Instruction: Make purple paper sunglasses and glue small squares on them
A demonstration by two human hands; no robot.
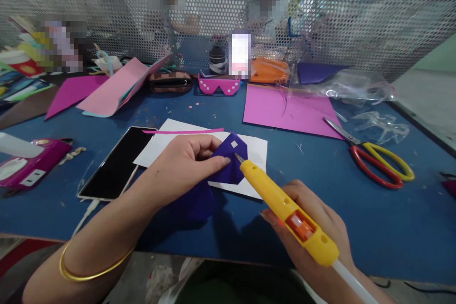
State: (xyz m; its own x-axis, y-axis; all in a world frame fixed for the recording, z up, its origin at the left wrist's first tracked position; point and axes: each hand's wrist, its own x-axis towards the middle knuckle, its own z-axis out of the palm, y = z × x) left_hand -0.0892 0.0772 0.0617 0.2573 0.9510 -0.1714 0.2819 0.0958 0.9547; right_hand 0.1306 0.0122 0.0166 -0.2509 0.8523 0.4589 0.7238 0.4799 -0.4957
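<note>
My left hand [188, 161] grips a dark purple foam cutout [233, 171], thumb on top and fingers underneath. One small white square [234, 144] sits near the cutout's upper edge. The rest of the piece drops below the hand, partly hidden, so its whole shape is unclear. My right hand [313, 218] is closed round a yellow hot glue gun [281, 204], with a whitish glue stick [356, 280] sticking out of its back end. The gun's metal nozzle is at the cutout's surface just below the white square; whether it touches I cannot tell. White paper [254, 152] lies beneath.
Red-and-yellow scissors [374, 161] lie right. Pink foam glasses [219, 86] with white squares stand at the back, near a pink sheet [288, 109]. A black-screened phone [117, 164] with a cable and a magenta tool [28, 161] are left. Perforated metal [210, 14] borders the back.
</note>
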